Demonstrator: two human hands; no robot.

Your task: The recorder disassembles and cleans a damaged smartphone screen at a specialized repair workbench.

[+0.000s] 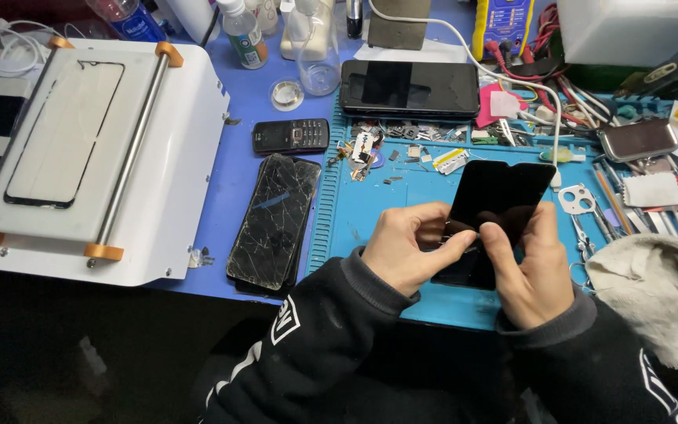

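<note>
Both hands pinch a black screen [496, 200] over the blue mat [378, 204]: left hand [406, 247] steadies its lower edge, right hand [531, 267] grips beside it, tilting it toward view.

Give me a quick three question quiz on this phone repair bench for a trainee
1. True or false: both hands hold the black screen panel.
2. Which lies nearest the cracked phone? A) grey cloth B) small keypad phone C) white machine's roller
3. What colour is the work mat?

Key: 1 true, left hand and right hand both grip it. 2 B, the keypad phone. 3 blue.
</note>
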